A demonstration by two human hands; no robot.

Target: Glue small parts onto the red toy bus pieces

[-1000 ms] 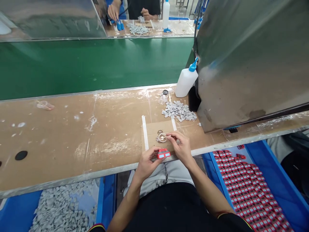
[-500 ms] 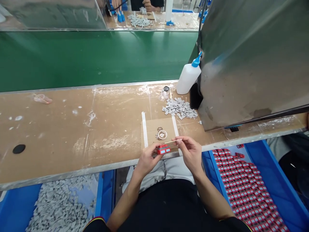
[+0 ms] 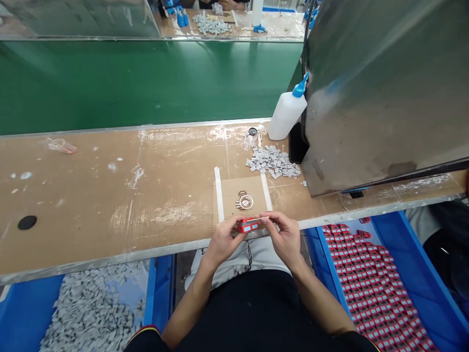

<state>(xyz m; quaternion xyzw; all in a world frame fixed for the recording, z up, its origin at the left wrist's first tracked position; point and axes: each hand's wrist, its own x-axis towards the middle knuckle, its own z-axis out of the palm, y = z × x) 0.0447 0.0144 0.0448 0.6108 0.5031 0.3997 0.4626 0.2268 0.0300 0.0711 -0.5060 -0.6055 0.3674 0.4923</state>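
Pinched in my left hand [image 3: 224, 240] is a small red toy bus [image 3: 249, 226] with pale blue windows, held over the table's front edge. My right hand [image 3: 285, 238] is closed on a thin wooden stick [image 3: 254, 219], which lies across the top of the bus. Whether the stick's tip touches the bus I cannot tell. Just beyond my hands, a small clear cup [image 3: 245, 202] stands on a taped cardboard square [image 3: 229, 198], with small patterned pieces beside it. A heap of small grey parts [image 3: 273, 161] lies farther back to the right.
A white squeeze bottle [image 3: 287, 116] with a blue nozzle leans near a metal panel [image 3: 377, 102]. Below on the right, a blue bin [image 3: 414, 254] holds rows of red toy buses. Another blue bin [image 3: 159, 288] at left holds grey parts. A green belt [image 3: 146, 88] runs behind the table.
My right hand has moved left, bringing the stick across the top of the bus. The left hand still holds the bus in nearly the same place.
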